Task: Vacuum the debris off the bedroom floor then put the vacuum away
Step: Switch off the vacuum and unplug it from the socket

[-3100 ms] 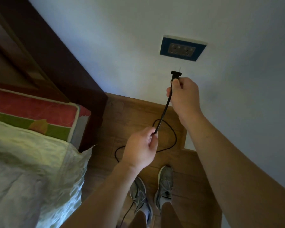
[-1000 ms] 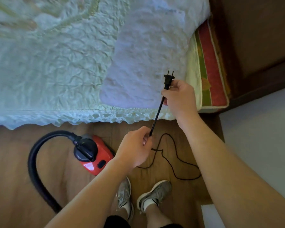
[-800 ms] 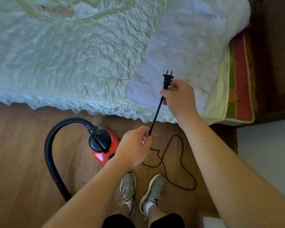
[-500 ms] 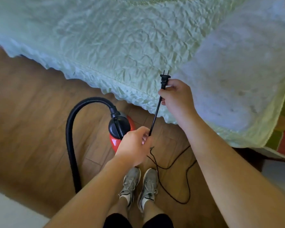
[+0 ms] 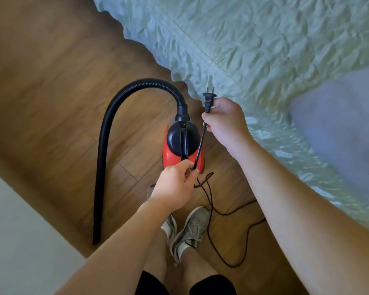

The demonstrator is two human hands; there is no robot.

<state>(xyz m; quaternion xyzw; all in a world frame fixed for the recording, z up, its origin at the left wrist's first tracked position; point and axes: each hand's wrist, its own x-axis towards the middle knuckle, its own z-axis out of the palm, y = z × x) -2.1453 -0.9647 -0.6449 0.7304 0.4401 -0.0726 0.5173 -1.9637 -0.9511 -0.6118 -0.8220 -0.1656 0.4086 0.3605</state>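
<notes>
1. The vacuum (image 5: 182, 143), a red body with a black domed top, stands on the wooden floor (image 5: 51, 86). It is just beside the scalloped edge of the pale green bed cover (image 5: 264, 50).
2. The right hand (image 5: 224, 122) is above the vacuum on its bed side. Its fingers are curled round the cord (image 5: 200, 145) directly under the plug (image 5: 209, 101). The plug's prongs point upward and touch nothing.
3. The left hand (image 5: 175, 188) is over the vacuum's near end and pinches the cord between thumb and fingers. The cord runs straight and taut between the two hands, crossing above the vacuum's top.
4. Below the left hand the cord makes a small kink. It then falls slack to the floor and curves behind the vacuum past the person's shoes (image 5: 192, 228). Where it enters the vacuum cannot be seen.
5. The hose (image 5: 107, 145) leaves the vacuum's far end, arches away from the bed and runs back along the boards. Its end lies near a pale surface (image 5: 19, 241).
6. On the bed side, only a narrow gap separates the vacuum from the cover's edge. On the opposite side, boards extend to the hose and beyond it.
</notes>
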